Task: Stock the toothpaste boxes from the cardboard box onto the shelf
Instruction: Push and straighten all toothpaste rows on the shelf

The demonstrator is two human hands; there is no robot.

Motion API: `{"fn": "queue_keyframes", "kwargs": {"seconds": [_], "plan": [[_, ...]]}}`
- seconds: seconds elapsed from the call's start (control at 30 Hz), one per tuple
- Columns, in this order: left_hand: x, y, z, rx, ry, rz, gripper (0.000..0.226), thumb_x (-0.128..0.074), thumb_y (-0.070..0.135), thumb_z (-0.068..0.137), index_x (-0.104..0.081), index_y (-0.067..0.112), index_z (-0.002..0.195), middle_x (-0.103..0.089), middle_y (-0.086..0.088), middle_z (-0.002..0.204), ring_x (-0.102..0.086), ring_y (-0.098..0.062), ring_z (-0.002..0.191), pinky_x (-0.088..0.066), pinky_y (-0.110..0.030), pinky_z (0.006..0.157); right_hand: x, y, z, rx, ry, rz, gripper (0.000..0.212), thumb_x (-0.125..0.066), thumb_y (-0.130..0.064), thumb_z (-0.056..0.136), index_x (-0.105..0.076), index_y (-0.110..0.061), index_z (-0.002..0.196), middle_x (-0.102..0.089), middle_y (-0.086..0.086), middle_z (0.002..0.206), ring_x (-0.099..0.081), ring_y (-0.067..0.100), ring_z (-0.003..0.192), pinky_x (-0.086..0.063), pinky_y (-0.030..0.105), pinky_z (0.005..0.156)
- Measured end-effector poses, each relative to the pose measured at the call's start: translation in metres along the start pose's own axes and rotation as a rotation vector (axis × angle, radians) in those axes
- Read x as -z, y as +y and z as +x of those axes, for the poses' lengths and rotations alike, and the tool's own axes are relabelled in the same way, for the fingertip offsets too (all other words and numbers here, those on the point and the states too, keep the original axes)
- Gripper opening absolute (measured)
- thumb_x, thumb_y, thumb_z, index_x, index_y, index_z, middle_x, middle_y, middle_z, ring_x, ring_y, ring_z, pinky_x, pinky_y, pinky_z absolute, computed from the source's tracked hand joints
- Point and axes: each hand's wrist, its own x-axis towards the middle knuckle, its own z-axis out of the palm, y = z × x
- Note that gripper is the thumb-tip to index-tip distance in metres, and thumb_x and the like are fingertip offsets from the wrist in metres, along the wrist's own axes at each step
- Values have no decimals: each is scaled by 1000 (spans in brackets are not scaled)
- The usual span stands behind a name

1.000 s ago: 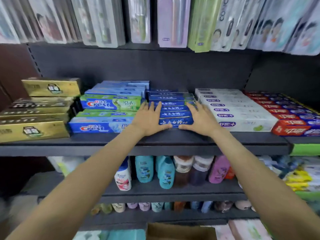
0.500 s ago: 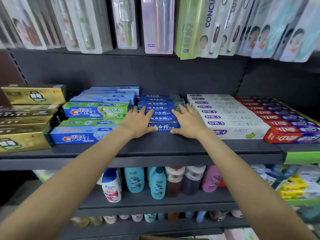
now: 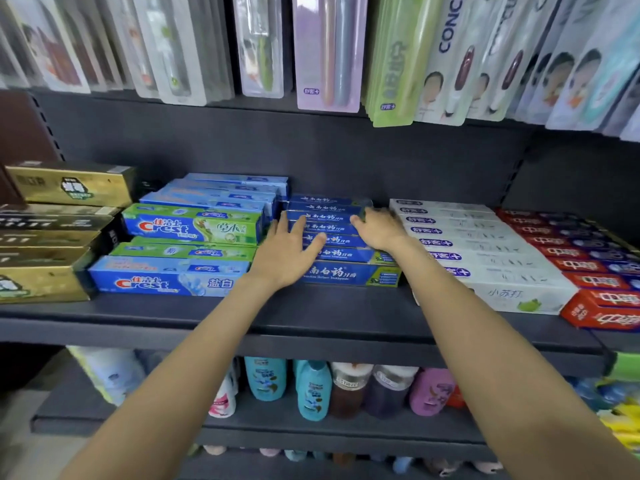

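A row of dark blue toothpaste boxes point(image 3: 349, 273) lies front to back in the middle of the dark shelf point(image 3: 311, 320). My left hand point(image 3: 287, 249) rests flat on the left side of the row, fingers straight and spread. My right hand point(image 3: 379, 230) lies on the right side, further back, with its fingertips on the rear boxes; its fingers are blurred. Neither hand holds a box. The cardboard box is out of view.
Blue and green Crest boxes point(image 3: 173, 282) are stacked to the left, with gold boxes point(image 3: 41, 282) beyond them. White boxes point(image 3: 502, 268) and red boxes point(image 3: 606, 306) fill the right. Toothbrush packs point(image 3: 329, 50) hang above. Bottles point(image 3: 311, 389) stand on the lower shelf.
Both hands have slid further back along the blue row, the right hand more than the left. The view has moved closer, and the cardboard box at the bottom is gone from sight.
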Motion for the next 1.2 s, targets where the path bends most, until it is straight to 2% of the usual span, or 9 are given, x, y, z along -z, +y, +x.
{"fn": "queue_keyframes", "kwargs": {"seconds": [0.23, 0.33, 0.43, 0.5, 0.57, 0.7, 0.8, 1.1, 1.2], "plan": [[-3, -4, 4, -17, 5, -32, 75, -38, 55, 92, -19, 10, 149, -7, -17, 157, -5, -27, 145, -8, -35, 117, -2, -1, 2, 37, 1, -36, 55, -26, -41, 100, -34, -4, 140, -35, 20, 143, -39, 36, 128, -32, 39, 103], [-3, -4, 4, -29, 15, 7, 73, -34, 57, 93, -20, 12, 149, -7, -16, 157, -3, -26, 145, -9, -35, 117, 2, -5, 3, 131, 63, -158, 56, -25, -42, 100, -29, -8, 145, -19, 15, 154, -21, 30, 141, -21, 42, 113], [-3, -4, 1, -142, 41, 150, 81, -24, 72, 84, -21, 24, 149, -7, -8, 158, 0, -23, 146, -7, -38, 118, 5, -14, 11, 263, 2, -210, 58, -22, -41, 101, -15, -11, 150, -3, 4, 159, -2, 18, 146, -6, 41, 118], [-2, -5, -2, -221, -11, 255, 99, -18, 90, 68, -17, 32, 149, -3, -1, 159, 2, -19, 146, -4, -41, 119, 3, -19, 18, 295, -73, -205, 60, -19, -43, 101, -9, -11, 150, 0, 4, 159, 1, 17, 146, -2, 41, 119], [-3, -7, -1, -265, -67, 344, 110, -15, 95, 57, -9, 36, 149, -2, 4, 159, 2, -17, 146, -3, -44, 119, 0, -20, 23, 284, -143, -190, 62, -15, -47, 100, -6, -11, 150, 1, 5, 159, 2, 17, 146, 1, 41, 119], [-6, -3, 3, -265, -61, 350, 95, -28, 84, 72, -8, 34, 149, -6, 4, 158, -1, -19, 146, -9, -46, 118, 1, -15, 27, 272, -171, -224, 64, -11, -50, 99, -5, -13, 151, 1, 3, 159, 2, 14, 146, 2, 39, 119], [-9, 1, 2, -280, -49, 344, 93, -29, 82, 74, -9, 32, 150, -8, 3, 158, -2, -20, 146, -9, -47, 118, 3, -11, 25, 236, -152, -254, 65, -12, -52, 99, -6, -13, 151, -1, 2, 159, 0, 15, 146, 2, 35, 118], [-8, 10, 3, -286, -74, 240, 94, -40, 79, 75, -14, 28, 149, -9, 0, 158, -1, -21, 146, -6, -46, 117, 6, -3, 27, 219, -164, -300, 67, -10, -55, 98, -5, -15, 151, 1, 1, 159, 1, 14, 146, 2, 34, 118], [-2, 9, 3, -170, -97, -134, 91, -47, 73, 76, -14, 29, 150, 0, 2, 158, 9, -18, 145, -5, -43, 116, 7, -1, 25, 236, -148, -289, 64, -11, -51, 99, -6, -13, 151, 0, 2, 159, 1, 15, 146, 1, 35, 118]]}}
